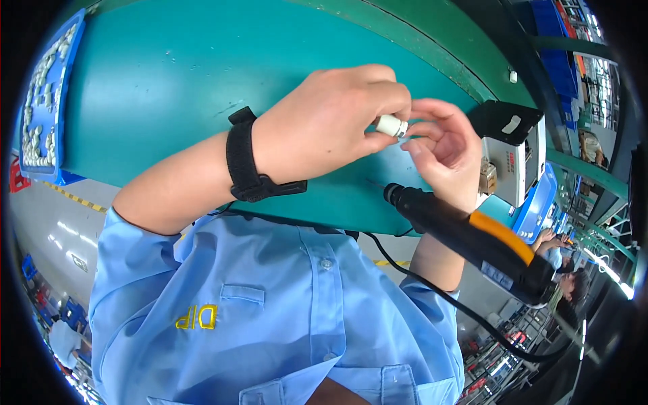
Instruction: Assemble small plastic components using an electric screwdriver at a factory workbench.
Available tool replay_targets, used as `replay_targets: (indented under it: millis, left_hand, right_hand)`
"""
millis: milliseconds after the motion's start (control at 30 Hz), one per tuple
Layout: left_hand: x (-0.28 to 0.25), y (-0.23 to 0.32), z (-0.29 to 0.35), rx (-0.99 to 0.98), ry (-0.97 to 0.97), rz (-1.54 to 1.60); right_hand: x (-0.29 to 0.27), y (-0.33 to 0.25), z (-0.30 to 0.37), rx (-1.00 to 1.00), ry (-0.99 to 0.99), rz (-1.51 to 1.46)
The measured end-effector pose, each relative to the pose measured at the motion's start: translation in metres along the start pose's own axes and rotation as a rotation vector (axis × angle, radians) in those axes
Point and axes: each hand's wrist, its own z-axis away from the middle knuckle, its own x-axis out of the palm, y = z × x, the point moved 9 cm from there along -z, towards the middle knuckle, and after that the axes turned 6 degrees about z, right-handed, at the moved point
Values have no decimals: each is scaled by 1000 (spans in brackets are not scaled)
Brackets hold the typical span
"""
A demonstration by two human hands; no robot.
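My left hand [331, 115] pinches a small white cylinder with a metallic end [389, 125] between thumb and fingers, above the smooth green desk [169, 67]. My right hand [445, 145] is just beside that end — fingers curled, parted from the thumb — touching or not, I can't tell.

"What sort of place is this?"

"A factory assembly floor, where a green bench [169, 61] carries a blue tray [69, 81] of small white parts [47, 94] near a corded power screwdriver [466, 236]."

"Not somebody's home workshop?"

"Hardly: a yellow stripe [74, 196] marks the grey floor [40, 209], tube lights [609, 273] glow at right, and people in pale blue, one at lower left [65, 339] and one at right [552, 255], appear among crowded workstations."
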Motion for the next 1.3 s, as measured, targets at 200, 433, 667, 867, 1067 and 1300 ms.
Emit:
replay_targets:
  millis: [200, 433, 667, 867, 1067, 1300]
  left_hand:
    - [-41, 7, 25, 29, 93, -65]
    - [-58, -1, 48, -2, 160, -52]
    - [-48, -9, 52, -26, 227, -83]
    - [-49, -20, 56, -67, 276, -1]
    - [-63, -40, 57, -110, 342, 81]
    - [-73, -37, 80, -133, 472, 31]
  right_hand:
    - [46, -17, -6, -6, -88, 67]
    - [77, -27, -6, -31, -102, 106]
    - [85, -22, -10, -176, -27, 190]
    - [86, -23, -14, -272, 26, 334]
    - [95, -24, -26, -235, -41, 336]
    - [116, -44, -19, -413, -160, 734]
